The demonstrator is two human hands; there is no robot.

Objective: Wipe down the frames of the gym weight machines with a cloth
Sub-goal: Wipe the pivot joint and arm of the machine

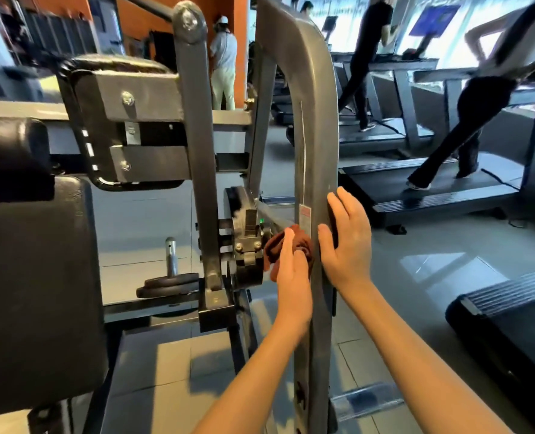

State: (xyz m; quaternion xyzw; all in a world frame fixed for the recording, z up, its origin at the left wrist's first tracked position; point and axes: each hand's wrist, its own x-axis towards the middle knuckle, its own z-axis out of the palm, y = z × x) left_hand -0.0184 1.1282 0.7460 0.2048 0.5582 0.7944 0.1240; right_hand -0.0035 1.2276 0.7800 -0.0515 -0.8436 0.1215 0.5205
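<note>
A grey curved upright of the weight machine frame (314,145) rises through the middle of the view. My left hand (293,270) grips a bunched brown cloth (297,241) and holds it against the left side of the upright, just below a small red label (304,216). My right hand (347,242) rests on the right edge of the same upright with its fingers straight, the thumb lying on the front face. Both forearms reach up from the bottom of the view.
A second grey post (197,145) with a black padded seat back (34,277) stands to the left. Weight plates (169,285) lie on a peg low down. People walk on treadmills (432,186) at the right. Another person stands at the back by an orange wall.
</note>
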